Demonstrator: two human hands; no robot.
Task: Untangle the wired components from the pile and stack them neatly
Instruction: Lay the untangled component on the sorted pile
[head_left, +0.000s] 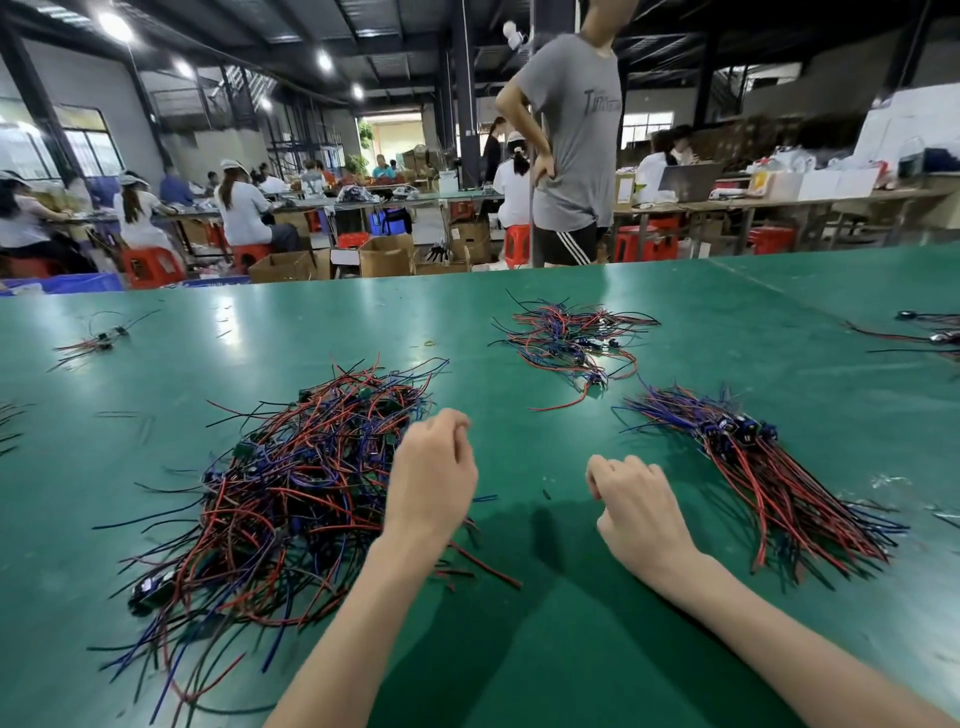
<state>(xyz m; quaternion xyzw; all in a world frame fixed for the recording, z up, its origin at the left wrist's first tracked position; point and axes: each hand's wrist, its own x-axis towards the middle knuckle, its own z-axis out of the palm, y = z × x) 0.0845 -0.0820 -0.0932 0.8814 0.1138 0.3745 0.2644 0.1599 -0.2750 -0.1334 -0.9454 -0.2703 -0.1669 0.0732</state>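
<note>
The tangled pile (291, 493) of red, blue and black wires with small dark boards sprawls at the left of the counter (571, 649). At the right lies 1 neat stack (763, 478), its modules bunched at the far end and its wires fanned nearward. A smaller loose heap (571, 338) sits farther back.

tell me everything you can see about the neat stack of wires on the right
The stack is a bundle of thin red, blue and black insulated wires laid roughly parallel, running from upper left to lower right. Small dark components sit bunched near its upper end, with short blue and purple leads fanning out beyond them. The long red and black leads splay slightly at the lower end. It lies flat on the green table, right of the right hand, which does not touch it.
</note>
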